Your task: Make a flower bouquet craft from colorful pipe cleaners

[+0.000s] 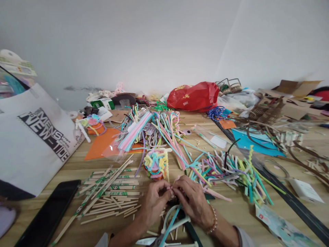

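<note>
My left hand (pixel 156 197) and my right hand (pixel 191 197) meet at the near middle of the table, fingertips pinched together. A small pinkish bit shows at the fingertips, but what they hold is mostly hidden. Just beyond them stands a small pipe-cleaner craft (pixel 155 164) with yellow, blue and lilac curls. Beneath my wrists lies a pair of scissors (pixel 166 236) with pale handles. A light blue pipe cleaner (pixel 171 224) crosses over the scissors. My right wrist wears a beaded bracelet (pixel 214 219).
Loose pipe cleaners (pixel 218 168) spread to the right, with a bigger pile (pixel 159 128) behind. Wooden sticks (pixel 110 202) and a black phone (pixel 50 212) lie left, near a white bag (pixel 38 137). A red bag (pixel 194 97) sits by the wall; blue sheets (pixel 253 145) lie right.
</note>
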A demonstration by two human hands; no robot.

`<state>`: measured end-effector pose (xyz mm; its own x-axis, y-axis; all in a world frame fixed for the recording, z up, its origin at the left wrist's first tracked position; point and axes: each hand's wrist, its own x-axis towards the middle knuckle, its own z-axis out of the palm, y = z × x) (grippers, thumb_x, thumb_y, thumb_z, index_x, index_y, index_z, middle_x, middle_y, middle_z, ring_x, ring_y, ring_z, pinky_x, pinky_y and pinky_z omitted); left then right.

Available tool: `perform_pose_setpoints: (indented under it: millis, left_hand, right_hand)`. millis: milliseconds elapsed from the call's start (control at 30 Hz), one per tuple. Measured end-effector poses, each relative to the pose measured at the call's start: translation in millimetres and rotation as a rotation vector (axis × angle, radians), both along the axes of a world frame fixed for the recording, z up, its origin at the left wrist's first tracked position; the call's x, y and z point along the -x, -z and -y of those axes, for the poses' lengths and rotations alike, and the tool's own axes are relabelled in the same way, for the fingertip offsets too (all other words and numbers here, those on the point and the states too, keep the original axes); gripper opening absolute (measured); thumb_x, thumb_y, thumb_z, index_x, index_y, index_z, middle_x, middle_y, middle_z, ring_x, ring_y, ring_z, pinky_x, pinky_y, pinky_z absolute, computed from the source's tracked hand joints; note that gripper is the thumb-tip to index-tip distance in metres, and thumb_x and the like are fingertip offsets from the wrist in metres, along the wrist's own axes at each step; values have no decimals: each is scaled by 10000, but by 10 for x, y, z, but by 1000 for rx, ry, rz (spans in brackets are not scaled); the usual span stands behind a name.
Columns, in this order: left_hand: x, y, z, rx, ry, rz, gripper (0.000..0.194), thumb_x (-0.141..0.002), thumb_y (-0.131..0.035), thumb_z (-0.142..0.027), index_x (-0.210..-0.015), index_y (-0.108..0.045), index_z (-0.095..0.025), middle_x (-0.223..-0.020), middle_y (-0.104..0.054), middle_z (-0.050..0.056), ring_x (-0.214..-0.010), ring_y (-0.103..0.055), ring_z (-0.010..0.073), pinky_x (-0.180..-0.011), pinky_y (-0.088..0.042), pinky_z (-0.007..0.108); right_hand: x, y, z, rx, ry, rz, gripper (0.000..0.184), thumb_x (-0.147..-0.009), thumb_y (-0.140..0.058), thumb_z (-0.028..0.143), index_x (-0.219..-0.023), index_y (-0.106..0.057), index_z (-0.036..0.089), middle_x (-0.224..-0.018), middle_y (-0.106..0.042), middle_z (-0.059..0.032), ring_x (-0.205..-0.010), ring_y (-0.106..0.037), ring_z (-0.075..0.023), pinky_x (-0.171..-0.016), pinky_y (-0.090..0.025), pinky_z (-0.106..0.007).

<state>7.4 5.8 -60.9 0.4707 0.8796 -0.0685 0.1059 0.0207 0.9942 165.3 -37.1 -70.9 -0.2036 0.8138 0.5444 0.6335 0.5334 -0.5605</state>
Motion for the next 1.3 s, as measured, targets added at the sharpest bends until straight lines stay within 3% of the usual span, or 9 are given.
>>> perform_pose_setpoints:
  millis: [167,433,600,733,833,933,1100,1300]
  left_hand:
    - [-9,-21,-1,113,5,86,175,-741,-643,-302,-703,-627,-132,-651,-555,3,-630,-488,137,-600,-391,232]
    - [4,-42,-13,68,14,56,209,-713,-656,-292,-583,-597,-139,-582,-554,-1,-593,-482,132,-581,-370,231]
    - [-21,-42,-22,199,-9,155,270,-719,-695,-388,-647,-623,-138,-606,-575,-9,-593,-506,123,-580,-400,225]
    - [-25,-60,-35,269,57,142,340,-678,-745,-458,-674,-640,-135,-606,-621,8,-575,-559,135,-562,-433,236]
    - [-18,-58,-37,290,80,128,353,-669,-760,-463,-704,-653,-128,-644,-666,35,-574,-590,143,-562,-456,244]
    - [-11,-59,-30,296,26,200,338,-646,-799,-404,-800,-660,-136,-740,-700,43,-673,-630,158,-636,-494,252]
    - [-10,-117,-8,235,-65,248,268,-671,-802,-305,-838,-658,-153,-822,-722,32,-789,-652,159,-735,-498,233]
    - [-1,-143,12,177,-118,201,196,-710,-766,-285,-827,-696,-144,-801,-734,37,-781,-655,165,-742,-502,233]
  right_hand:
    - [20,-51,-8,24,-2,-114,122,-946,-441,134,-905,-530,208,-807,-580,-43,-740,-573,-170,-662,-462,-272]
    - [1,58,4,42,-12,-24,116,-944,-453,152,-961,-553,209,-877,-595,-65,-793,-581,-190,-690,-456,-298]
    - [34,12,-6,233,-20,-401,95,-957,-459,229,-1028,-521,219,-832,-564,-23,-715,-595,-150,-644,-496,-258]
    - [36,-9,-18,388,-4,-582,292,-941,-501,293,-1224,-454,237,-927,-558,-27,-735,-617,-143,-641,-519,-247]
    - [16,0,-41,420,15,-589,137,-915,-543,311,-1001,-566,205,-817,-556,-11,-675,-581,-133,-604,-485,-231]
    - [2,-2,-71,454,31,-716,170,-885,-589,342,-820,-556,189,-709,-525,10,-612,-527,-118,-548,-435,-216]
    - [10,4,-93,510,22,-891,244,-836,-660,378,-781,-531,179,-666,-493,28,-573,-463,-97,-523,-379,-209]
    - [5,-3,-45,536,-38,-766,244,-879,-609,396,-814,-574,163,-700,-527,5,-618,-456,-110,-558,-365,-225]
